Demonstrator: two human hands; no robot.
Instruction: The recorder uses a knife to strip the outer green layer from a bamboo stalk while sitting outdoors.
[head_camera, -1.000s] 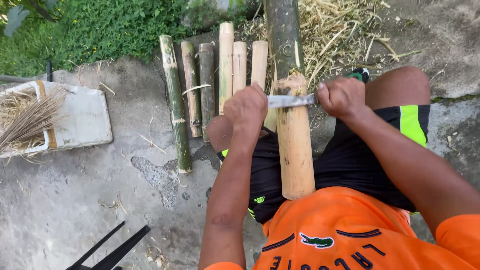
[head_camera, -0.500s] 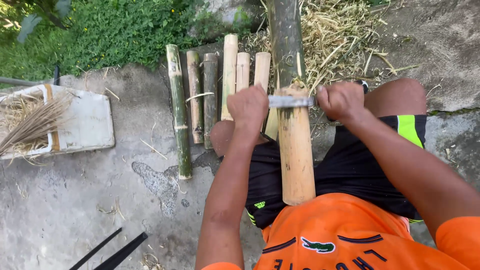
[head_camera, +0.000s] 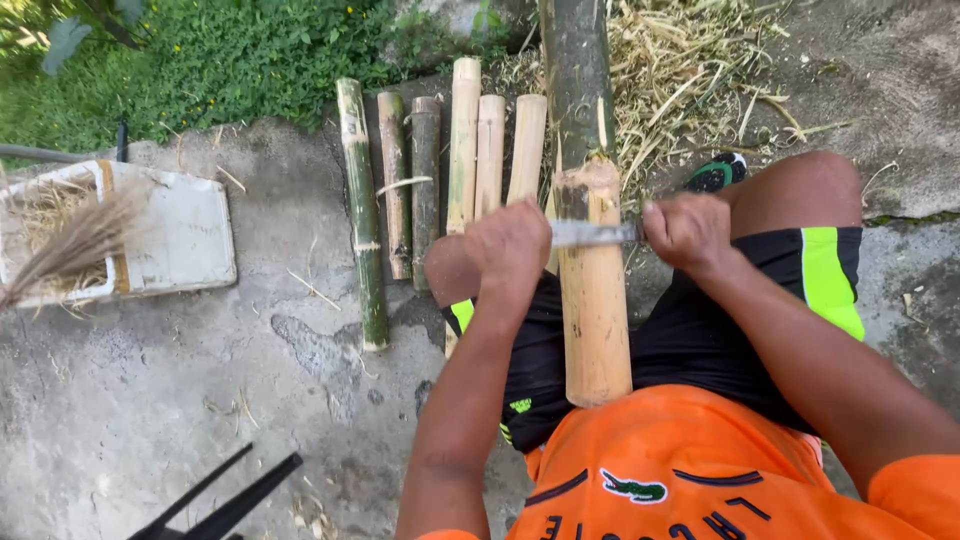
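Six cut bamboo lengths (head_camera: 440, 190) were counted lying side by side on the grey concrete ground (head_camera: 150, 400): three green or dark ones at ten o'clock of the hands and three pale ones just beside them. One thick bamboo pole (head_camera: 592, 300) was laid between the person's knees, running from twelve to six o'clock. A flat steel blade (head_camera: 592, 234) was set crosswise on it. The left hand (head_camera: 510, 245) was closed in a fist at the blade's nine o'clock end, the right hand (head_camera: 688, 232) clenched around its three o'clock end. Open concrete was left at seven and eight o'clock, bounded by a white tray (head_camera: 190, 240) at nine. The pole was stripped pale yellow below the blade and green-barked above it.
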